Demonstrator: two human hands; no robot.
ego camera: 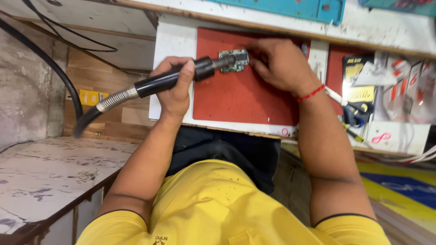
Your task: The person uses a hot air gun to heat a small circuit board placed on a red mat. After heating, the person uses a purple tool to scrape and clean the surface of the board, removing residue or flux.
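Workbench of scuffed white board [172, 41] fills my view, a flat red rubber mat [240, 97] on it. My left hand [175, 88] grips the black hot-air handle with its ribbed metal hose [159, 84], nozzle toward two o'clock. My right hand [279, 63] pinches the small green circuit board [235, 60] at the mat's twelve o'clock edge.

Left hand [175, 88] fisted; right hand [279, 63] curled, fingers pinching.
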